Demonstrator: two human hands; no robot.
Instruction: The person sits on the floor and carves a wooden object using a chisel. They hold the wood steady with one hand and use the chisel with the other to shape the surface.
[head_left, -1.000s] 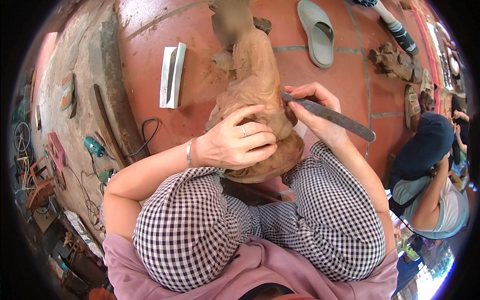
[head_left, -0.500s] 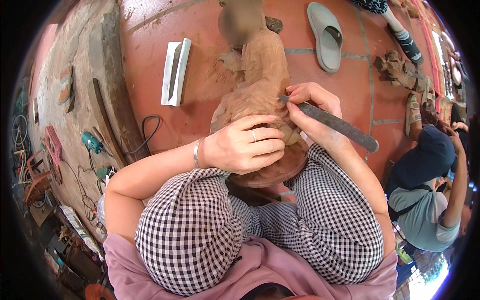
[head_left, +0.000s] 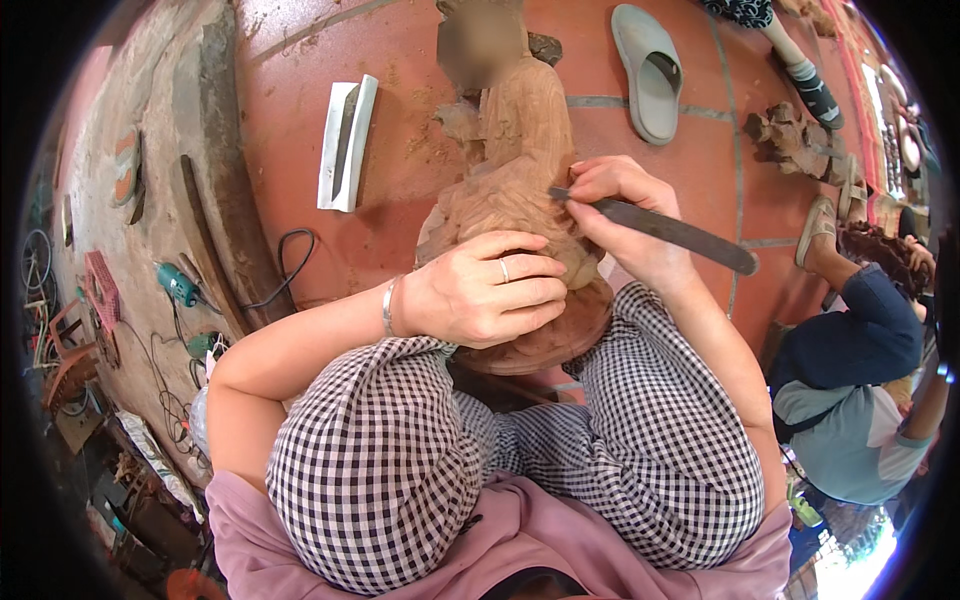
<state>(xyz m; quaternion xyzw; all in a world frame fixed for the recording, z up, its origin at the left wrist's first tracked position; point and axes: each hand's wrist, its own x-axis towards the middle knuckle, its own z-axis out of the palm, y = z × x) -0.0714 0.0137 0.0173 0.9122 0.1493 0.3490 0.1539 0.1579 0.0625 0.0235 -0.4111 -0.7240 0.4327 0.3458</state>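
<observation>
A carved wooden statue (head_left: 527, 125) lies on the floor in front of me, its base between my knees. My left hand (head_left: 480, 290), with a ring and a bracelet, lies over the lower part of the carving, fingers curled onto the wood. Between the thumb and fingers of my right hand (head_left: 632, 215) is a dark, flat metal file (head_left: 690, 238). Its narrow end meets the carved folds near the middle of the statue, while the wide rounded end sticks out to the right. My left palm hides part of the wood beneath it.
On the tiles left of the statue lies a white folded holder (head_left: 333, 150) with a dark blade-like piece. A grey slipper (head_left: 650, 80) is at the far right. Green power tools (head_left: 178, 284) with cords lie left. Another person (head_left: 850, 420) sits at the right near wood pieces (head_left: 790, 140).
The file has slid slightly left along the carving and turned more edge-on, my right hand moving with it. My left hand stays on the wood. The person at right has shifted a leg and arm.
</observation>
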